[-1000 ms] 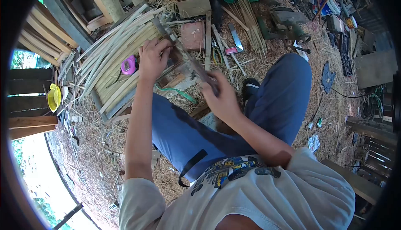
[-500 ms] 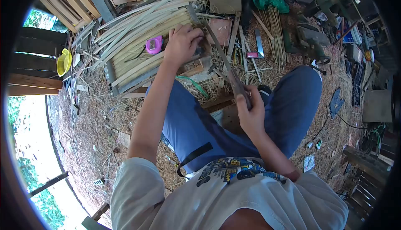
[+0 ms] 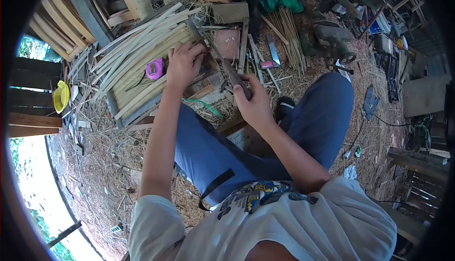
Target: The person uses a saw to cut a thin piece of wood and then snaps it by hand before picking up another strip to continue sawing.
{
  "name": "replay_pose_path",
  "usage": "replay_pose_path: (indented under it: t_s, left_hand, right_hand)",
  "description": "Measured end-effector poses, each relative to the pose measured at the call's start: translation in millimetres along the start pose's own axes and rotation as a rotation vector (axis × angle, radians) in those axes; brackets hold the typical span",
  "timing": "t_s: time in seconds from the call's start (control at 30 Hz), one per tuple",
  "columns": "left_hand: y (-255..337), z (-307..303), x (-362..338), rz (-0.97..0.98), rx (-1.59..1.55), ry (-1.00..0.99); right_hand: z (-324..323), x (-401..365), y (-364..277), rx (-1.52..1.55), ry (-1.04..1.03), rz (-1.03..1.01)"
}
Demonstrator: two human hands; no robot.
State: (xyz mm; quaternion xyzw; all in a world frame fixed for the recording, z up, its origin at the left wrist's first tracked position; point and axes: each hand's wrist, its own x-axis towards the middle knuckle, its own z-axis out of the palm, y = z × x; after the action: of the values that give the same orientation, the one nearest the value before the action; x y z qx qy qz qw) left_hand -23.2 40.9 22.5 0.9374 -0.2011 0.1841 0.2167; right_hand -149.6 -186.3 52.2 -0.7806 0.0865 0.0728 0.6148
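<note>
My right hand (image 3: 253, 103) is closed around the brown wooden handle of a long, narrow-bladed hand tool (image 3: 233, 77). Its blade, seen almost edge-on, points up and left, alongside the right rim of a slatted wooden frame (image 3: 112, 107). At that rim rests my left hand (image 3: 184, 67), fingers bent; a small dark reddish bit shows by its fingertips, too hidden to name. Long pale wooden strips (image 3: 137, 38) lie across the frame. A pink tape measure (image 3: 154, 69) sits on the slats left of my left hand.
A try square (image 3: 272, 52) with a red-pink stock and a bundle of thin sticks (image 3: 291, 40) lie to the right of the frame. Behind them is a green plastic bag (image 3: 286, 5). A yellow bowl (image 3: 60, 97) is at far left. Shavings (image 3: 113, 180) cover the ground.
The view has shifted, so the frame and tape measure appear lower and further left. My right hand has moved the tool up and left, closer to my left hand and the frame's rim.
</note>
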Motion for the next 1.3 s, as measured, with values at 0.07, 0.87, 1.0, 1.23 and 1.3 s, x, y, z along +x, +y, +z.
replay_pose_path:
  t_s: [0.07, 0.87, 1.0, 1.23, 1.3]
  left_hand:
    - [2, 0, 2, -0.007, 0.021, -0.004]
    - [1, 2, 4, 0.018, 0.016, 0.012]
    - [-4, 2, 8, 0.031, 0.028, -0.004]
    - [-3, 3, 9, 0.001, 0.016, 0.027]
    - [-1, 9, 7, -0.025, -0.094, 0.102]
  right_hand:
    - [4, -9, 24, 0.002, 0.076, -0.179]
    - [-30, -57, 25, 0.06, 0.048, -0.151]
    - [-26, -35, 6, -0.071, 0.089, -0.238]
    - [-34, -52, 24, 0.083, 0.044, -0.189]
    - [-39, -52, 11, 0.001, 0.078, -0.193]
